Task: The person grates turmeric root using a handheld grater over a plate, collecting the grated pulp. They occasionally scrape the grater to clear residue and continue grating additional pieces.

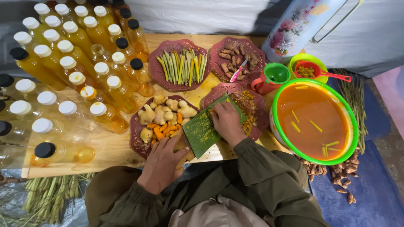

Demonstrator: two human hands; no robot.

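From the head camera, the left hand (162,166) grips the near corner of a green leaf (202,130), fingers curled around its edge, so the leaf lies tilted over the front of the wooden desk (113,149). The right hand (226,122) rests palm-down on the leaf's upper part, fingers bent and pressing on yellow grated bits scattered there; the leaf overlaps the rim of a dark red plate (261,122) holding more of the same yellow shreds. Just left of the leaf sits a plate of ginger and orange pieces (162,117). Farther back are a plate of green stalks (181,65) and a plate of brown roots (237,56). Bottles of yellow liquid (75,59) crowd the left side, and a green-rimmed basin of orange liquid (313,122) stands to the right.
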